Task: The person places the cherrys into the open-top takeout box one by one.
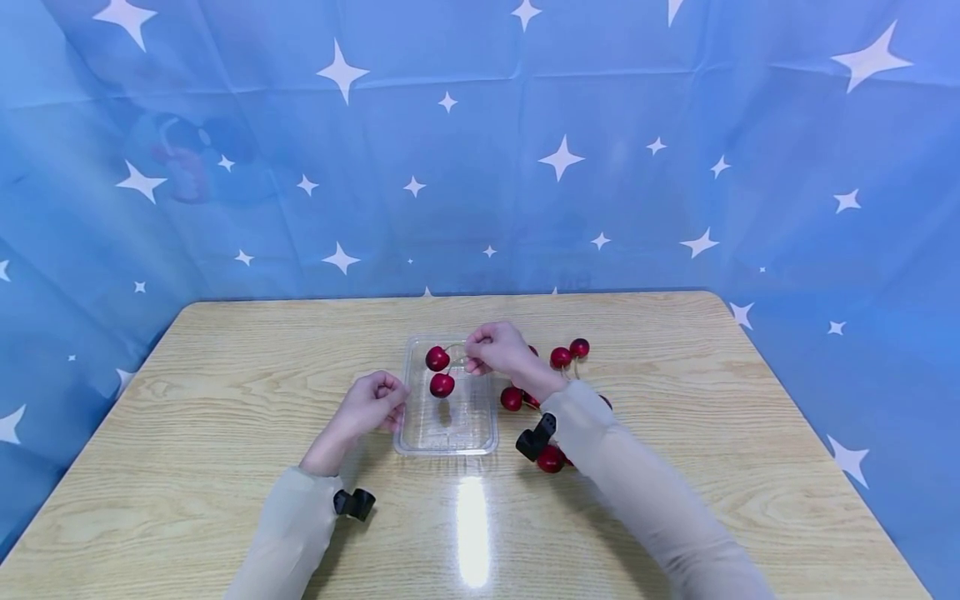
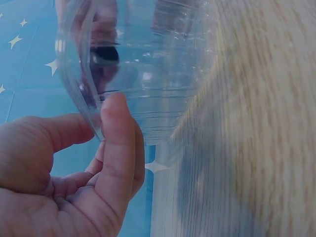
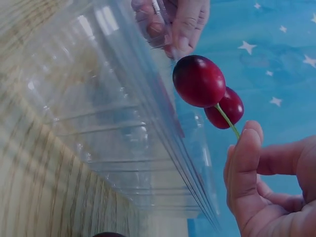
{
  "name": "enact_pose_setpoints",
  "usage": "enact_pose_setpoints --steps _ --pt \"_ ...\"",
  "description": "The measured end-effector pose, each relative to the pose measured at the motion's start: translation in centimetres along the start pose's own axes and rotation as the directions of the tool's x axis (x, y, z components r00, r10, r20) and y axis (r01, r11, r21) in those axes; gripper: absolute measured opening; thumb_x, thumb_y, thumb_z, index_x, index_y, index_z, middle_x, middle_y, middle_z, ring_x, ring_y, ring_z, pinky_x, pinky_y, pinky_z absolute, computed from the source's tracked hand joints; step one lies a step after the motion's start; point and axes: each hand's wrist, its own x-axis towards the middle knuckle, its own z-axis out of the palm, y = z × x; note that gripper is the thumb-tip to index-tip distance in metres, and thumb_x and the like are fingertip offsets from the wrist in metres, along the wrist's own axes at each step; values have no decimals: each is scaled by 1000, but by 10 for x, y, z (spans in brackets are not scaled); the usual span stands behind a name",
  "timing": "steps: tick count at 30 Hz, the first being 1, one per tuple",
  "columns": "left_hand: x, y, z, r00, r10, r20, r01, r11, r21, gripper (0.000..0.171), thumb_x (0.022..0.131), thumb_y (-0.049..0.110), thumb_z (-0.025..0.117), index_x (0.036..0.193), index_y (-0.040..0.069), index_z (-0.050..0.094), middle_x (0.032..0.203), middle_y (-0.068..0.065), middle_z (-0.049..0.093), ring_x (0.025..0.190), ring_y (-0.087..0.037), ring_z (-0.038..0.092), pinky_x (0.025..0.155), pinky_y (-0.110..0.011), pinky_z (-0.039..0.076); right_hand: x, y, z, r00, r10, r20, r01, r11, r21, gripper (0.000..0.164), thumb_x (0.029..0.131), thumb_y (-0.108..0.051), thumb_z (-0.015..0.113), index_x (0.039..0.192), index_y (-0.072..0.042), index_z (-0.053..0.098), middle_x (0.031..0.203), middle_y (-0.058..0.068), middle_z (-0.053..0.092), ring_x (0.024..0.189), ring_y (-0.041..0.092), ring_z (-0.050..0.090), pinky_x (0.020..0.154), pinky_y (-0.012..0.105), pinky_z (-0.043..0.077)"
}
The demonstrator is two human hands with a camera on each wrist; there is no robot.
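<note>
A clear plastic container (image 1: 465, 425) stands near the middle of the table. My left hand (image 1: 377, 402) pinches its left rim between thumb and fingers, as the left wrist view shows up close. Above the container, my right hand (image 1: 497, 348) pinches green stems (image 3: 228, 121) from which a pair of dark red cherries (image 3: 198, 81) hangs. In the head view these two cherries (image 1: 442, 385) hang over the container's left half. The right fingertips hide the ends of the stems.
More cherries (image 1: 560, 358) lie on the wooden table (image 1: 225, 400) to the right of the container, several partly hidden under my right forearm. A blue curtain with white stars (image 1: 480, 167) hangs behind the table's far edge.
</note>
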Motion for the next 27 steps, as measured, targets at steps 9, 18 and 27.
enact_pose_setpoints --steps 9,18,27 --pt "0 -1 0 1000 0 -2 0 1000 -1 11 95 4 51 94 -7 49 66 -6 55 53 -11 56 50 -22 53 5 -1 12 1000 -4 -11 3 999 -32 16 90 4 54 101 13 59 65 9 62 52 10 61 60 28 57" --pt "1 -1 0 1000 5 0 -5 1000 4 11 95 4 51 94 -7 49 66 -6 54 53 -11 56 49 -21 52 9 4 20 1000 -1 -15 0 999 -48 5 88 5 55 90 7 59 72 15 64 56 17 65 62 32 58" --pt "1 -1 0 1000 2 -4 -2 1000 7 12 95 5 52 95 -6 49 67 -5 55 54 -11 56 49 -22 53 10 5 24 999 -4 -36 2 998 -62 5 88 5 55 86 5 59 71 14 64 67 28 68 61 31 58"
